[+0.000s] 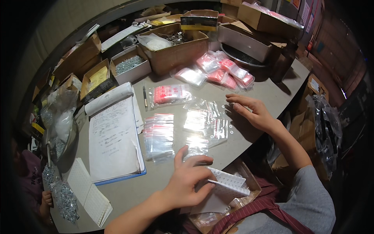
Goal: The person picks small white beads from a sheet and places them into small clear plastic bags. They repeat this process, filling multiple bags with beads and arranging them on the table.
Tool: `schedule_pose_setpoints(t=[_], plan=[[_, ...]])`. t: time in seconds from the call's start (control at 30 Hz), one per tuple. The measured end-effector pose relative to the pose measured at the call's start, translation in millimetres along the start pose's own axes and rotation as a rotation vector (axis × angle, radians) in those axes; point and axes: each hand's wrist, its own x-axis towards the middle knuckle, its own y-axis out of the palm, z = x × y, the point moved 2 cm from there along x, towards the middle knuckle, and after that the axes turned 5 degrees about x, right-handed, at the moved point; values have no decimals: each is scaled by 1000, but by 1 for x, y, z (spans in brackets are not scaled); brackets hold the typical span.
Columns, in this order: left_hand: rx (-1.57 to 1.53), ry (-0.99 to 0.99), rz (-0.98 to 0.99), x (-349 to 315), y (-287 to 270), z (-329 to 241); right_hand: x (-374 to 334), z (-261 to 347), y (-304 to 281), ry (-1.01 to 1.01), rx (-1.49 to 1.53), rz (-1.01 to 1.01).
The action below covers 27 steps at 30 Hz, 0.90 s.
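My left hand (187, 181) grips a stack of white perforated sheets (228, 186) at the near edge of the grey table (272, 91), over a clear bag (218, 218) in my lap. My right hand (251, 111) lies flat on the table with fingers spread, next to small white rings (227, 125) scattered on the surface. Between the hands lie several small clear zip bags (196, 121), and a thicker pile of clear zip bags (159, 136) sits to their left.
An open notebook (113, 140) with handwriting lies at left, a pen (145, 96) beside it. Red-printed bag packs (224, 72), cardboard boxes (175, 48) with screws, a metal bowl (64, 140) and bags of hardware (64, 199) ring the table. Another person's hand (47, 198) shows at lower left.
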Motion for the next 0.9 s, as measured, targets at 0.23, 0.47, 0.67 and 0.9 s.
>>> schedule_pose_setpoints(t=[0.23,0.47,0.67,0.9], plan=[[-14,-16,-46,-3,5,3,-18,-6,46,-186,-559,280],[-17,26,-113,0,-1,-1,31,-4,56,-131,-183,171],[-221,242,-63,2,-15,-15,51,6,69,-283,-317,216],[-567,136,-86,-1,-20,-12,28,25,74,-72,304,250]])
